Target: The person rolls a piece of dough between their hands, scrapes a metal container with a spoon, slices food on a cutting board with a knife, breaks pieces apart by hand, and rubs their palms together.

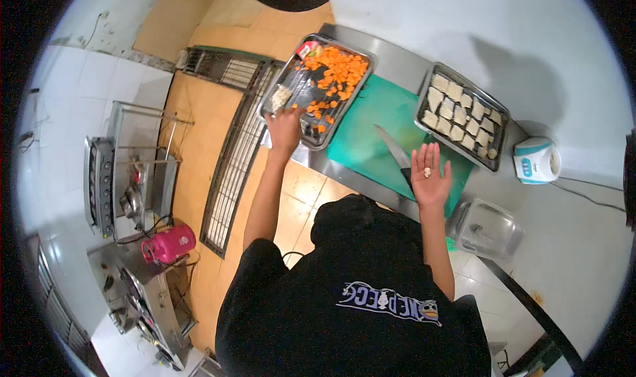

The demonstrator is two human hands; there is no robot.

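Left hand (283, 132), palm down, reaches over the near-left rim of the carrot tray (368, 79), fingers by small pale pieces (281, 97); whether it pinches any, cannot tell. Right hand (430, 185) spread wide, palm up, pale bits (427, 172) resting on it over the green board (371, 115).

Handling, my judgement: cup the right palm slightly and keep it level so loose bits don't roll off. Take small pinches with the left fingertips, wrist clear of the rim. Mind the knife (391, 143): blade flat on the board pointing far-left, handle close by the right hand; keep that forearm high.

Sliced carrots (341, 69) mostly at the tray's far side. Right of the board, a tray of pale slabs (458, 115), then a white-and-teal appliance (533, 160).

Writing: black top (358, 337) carries an upside-down print, apparently "ONE PIECE". Red packet (308, 49) in the carrot tray, lettering too small. Appliance label unreadable.
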